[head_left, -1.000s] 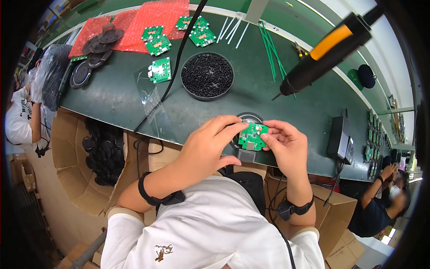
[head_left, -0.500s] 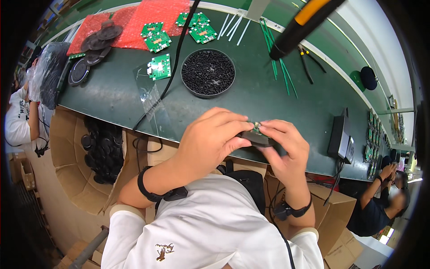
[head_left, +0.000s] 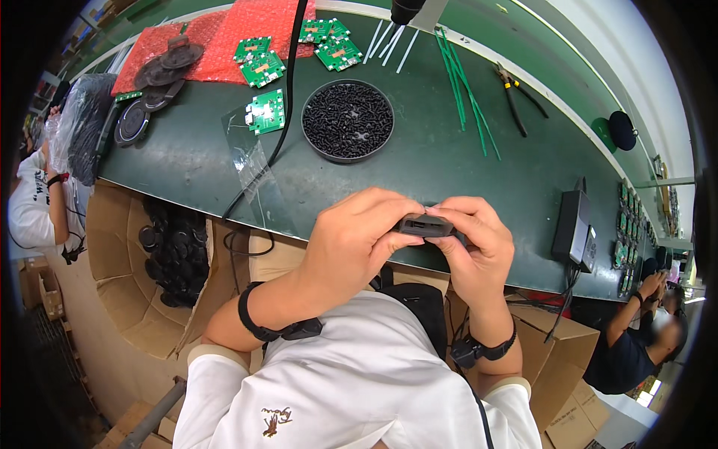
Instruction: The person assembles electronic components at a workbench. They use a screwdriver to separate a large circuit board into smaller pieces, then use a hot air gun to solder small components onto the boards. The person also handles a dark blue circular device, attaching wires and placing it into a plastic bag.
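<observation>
- Driver (head_left: 406, 10) has swung to top edge, mostly cut off; case (head_left: 425, 226), flatter a second ago, now tilts up.
- Case is over bench's (head_left: 187, 135) near edge, in both hands.
- Left hand (head_left: 368, 222) and right hand (head_left: 479, 241) pinch it between fingers and thumbs.
- Bowl (head_left: 348, 159) ahead; cable (head_left: 290, 90) runs between it and nearest board (head_left: 265, 112).
- Pliers (head_left: 514, 108), green ties (head_left: 461, 93) off right.

I can see one dull black, flat housing (head_left: 432, 230) with rounded corners, plastic by the look of it, just right of the frame's middle. It is held up by both ends, tilted so its narrow side shows, with a darker slot-like opening along it; its broad faces are mostly hidden from me
</observation>
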Demonstrator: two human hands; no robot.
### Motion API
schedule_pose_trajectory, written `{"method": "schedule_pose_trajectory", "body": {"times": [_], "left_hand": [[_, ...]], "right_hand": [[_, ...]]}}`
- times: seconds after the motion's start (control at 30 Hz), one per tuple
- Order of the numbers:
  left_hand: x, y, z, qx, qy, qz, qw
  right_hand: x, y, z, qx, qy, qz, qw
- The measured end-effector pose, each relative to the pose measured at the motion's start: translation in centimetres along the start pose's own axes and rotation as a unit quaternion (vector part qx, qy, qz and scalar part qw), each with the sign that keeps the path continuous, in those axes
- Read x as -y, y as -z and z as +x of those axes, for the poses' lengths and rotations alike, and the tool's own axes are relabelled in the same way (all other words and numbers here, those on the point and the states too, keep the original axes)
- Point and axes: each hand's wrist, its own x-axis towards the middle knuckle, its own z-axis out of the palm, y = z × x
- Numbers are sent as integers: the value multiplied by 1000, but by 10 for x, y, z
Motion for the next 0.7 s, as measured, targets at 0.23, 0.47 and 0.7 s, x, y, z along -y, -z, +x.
{"method": "schedule_pose_trajectory", "body": {"times": [0.23,0.47,0.7], "left_hand": [[-2,3,2,13,6,10,1000],[-2,1,-1,3,7,12,1000],[-2,1,-1,-9,30,-30,999]], "right_hand": [[3,-1,1,5,1,-4,1000],[3,-1,-2,7,0,-1,1000],[-2,-3,-5,-10,-45,58,997]]}}
